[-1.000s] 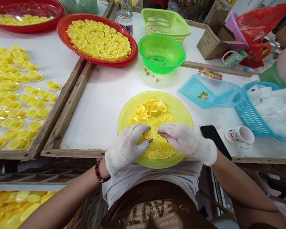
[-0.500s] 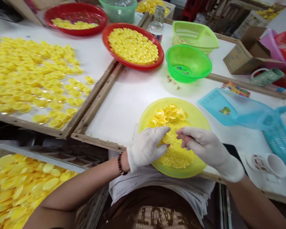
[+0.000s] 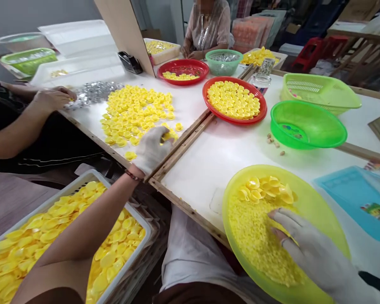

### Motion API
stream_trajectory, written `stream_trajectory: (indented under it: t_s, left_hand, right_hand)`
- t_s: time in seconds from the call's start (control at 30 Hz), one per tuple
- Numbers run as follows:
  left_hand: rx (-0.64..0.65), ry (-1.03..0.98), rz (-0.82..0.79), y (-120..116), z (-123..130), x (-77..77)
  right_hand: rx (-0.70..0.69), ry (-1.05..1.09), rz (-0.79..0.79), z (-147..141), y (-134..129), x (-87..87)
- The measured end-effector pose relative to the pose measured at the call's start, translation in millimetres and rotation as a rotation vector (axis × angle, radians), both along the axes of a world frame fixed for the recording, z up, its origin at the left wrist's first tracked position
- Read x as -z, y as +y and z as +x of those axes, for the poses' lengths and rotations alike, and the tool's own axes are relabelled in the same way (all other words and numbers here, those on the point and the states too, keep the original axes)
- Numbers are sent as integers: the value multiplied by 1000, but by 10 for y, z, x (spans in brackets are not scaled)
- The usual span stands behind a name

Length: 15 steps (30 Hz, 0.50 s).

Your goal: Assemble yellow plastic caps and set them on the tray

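Left hand (image 3: 152, 148), gloved: we are holding it, fingers bent, at yellow cups (image 3: 171, 134); whether it is gripping one, we cannot tell. Right hand (image 3: 308, 247), gloved: we are holding it over yellow pellets (image 3: 255, 238) in a yellow basin (image 3: 324, 209), fingertips slightly parted, contents indiscernible; other cups (image 3: 274, 185) are lying just beyond it
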<state>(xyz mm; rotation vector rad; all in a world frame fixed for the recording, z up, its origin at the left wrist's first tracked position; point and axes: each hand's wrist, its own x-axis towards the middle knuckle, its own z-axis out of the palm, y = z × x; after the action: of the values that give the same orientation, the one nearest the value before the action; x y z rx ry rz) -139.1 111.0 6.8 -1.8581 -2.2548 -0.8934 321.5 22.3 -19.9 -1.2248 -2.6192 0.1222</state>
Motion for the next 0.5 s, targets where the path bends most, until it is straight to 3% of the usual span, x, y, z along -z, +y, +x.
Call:
stream_trajectory:
  t_s: [0.1, 0.23, 0.33, 0.5]
  left_hand:
    - [-290, 51, -169, -29, -744, 11]
    - [-480, 32, -358, -170, -1426, 94]
    - [-527, 41, -466, -209, -1635, 216]
    - [-481, 85, -561, -176, -1686, 384]
  right_hand:
    - [-50, 26, 144, 66, -115, 102]
    - [-128, 33, 275, 230, -228, 268]
    - [-121, 25, 287, 302, -269, 335]
    - [-69, 92, 261, 278, -288, 352]
